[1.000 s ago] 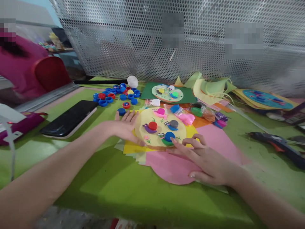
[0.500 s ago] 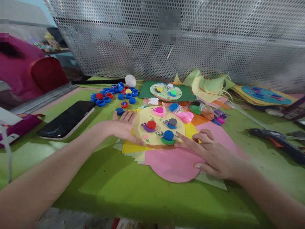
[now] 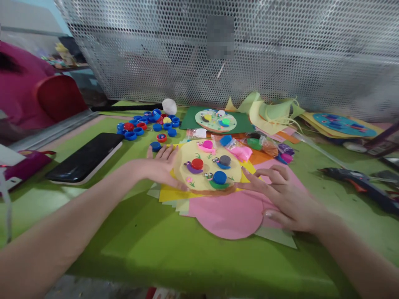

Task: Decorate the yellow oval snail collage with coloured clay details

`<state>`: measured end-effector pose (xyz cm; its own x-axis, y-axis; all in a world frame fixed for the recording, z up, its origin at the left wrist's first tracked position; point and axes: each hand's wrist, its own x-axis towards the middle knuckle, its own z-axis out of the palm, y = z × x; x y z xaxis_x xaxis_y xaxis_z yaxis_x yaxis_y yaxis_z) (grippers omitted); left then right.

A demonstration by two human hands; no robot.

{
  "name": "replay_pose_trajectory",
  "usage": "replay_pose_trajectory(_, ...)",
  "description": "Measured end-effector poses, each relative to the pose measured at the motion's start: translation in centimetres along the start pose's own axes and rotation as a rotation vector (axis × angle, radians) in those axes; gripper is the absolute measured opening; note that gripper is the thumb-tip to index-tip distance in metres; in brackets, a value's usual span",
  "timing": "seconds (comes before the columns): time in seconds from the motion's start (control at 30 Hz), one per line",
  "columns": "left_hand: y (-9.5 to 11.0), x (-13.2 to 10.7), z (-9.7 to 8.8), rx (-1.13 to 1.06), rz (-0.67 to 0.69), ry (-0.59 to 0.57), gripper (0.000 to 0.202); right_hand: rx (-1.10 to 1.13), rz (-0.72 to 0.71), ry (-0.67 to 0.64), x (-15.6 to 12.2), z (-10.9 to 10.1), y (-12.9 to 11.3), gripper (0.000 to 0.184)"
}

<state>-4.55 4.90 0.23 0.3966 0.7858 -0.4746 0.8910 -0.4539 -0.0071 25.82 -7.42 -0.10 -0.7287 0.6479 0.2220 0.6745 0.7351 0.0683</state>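
Note:
A round yellow craft disc with bottle-cap snails on it lies on a stack of coloured sheets. My left hand lies flat and open against the disc's left edge, fingers under or beside the rim. My right hand rests on the pink sheet just right of the disc, fingers spread, with the index fingertip touching the disc's lower right edge. On the disc sit a red cap, a grey cap, a blue cap and a pink one.
A black phone lies at the left on the green table. Several blue and red bottle caps sit behind it. A second decorated disc, clay bags, paper scraps and a glue gun lie further back and right. A perforated metal screen stands behind.
My right hand has slid off the disc's lower edge to the right and now rests beside it. The left hand has stayed in place.

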Motion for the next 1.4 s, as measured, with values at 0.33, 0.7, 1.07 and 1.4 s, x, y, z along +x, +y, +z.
replay_pose_trajectory(0.33, 0.1, 0.0, 0.0, -0.018, -0.017, 0.007, 0.131, 0.097, 0.035, -0.11, 0.2, 0.6, -0.2, 0.062)
replay_pose_trajectory(0.7, 0.2, -0.2, -0.1, -0.02, -0.009, 0.006, 0.132, -0.059, 0.081, -0.041, 0.1, -0.1, 0.1, 0.062)
replay_pose_trajectory(1.07, 0.3, 0.0, -0.3, -0.027, -0.034, -0.03, 0.132, -0.067, 0.532, 0.128, 2.1, 1.3, -0.6, 0.077)
replay_pose_trajectory(1.4, 0.4, -0.1, -0.2, -0.026, -0.031, -0.036, 0.13, -0.085, 0.499, -0.01, 3.7, 1.2, -0.5, 0.083)
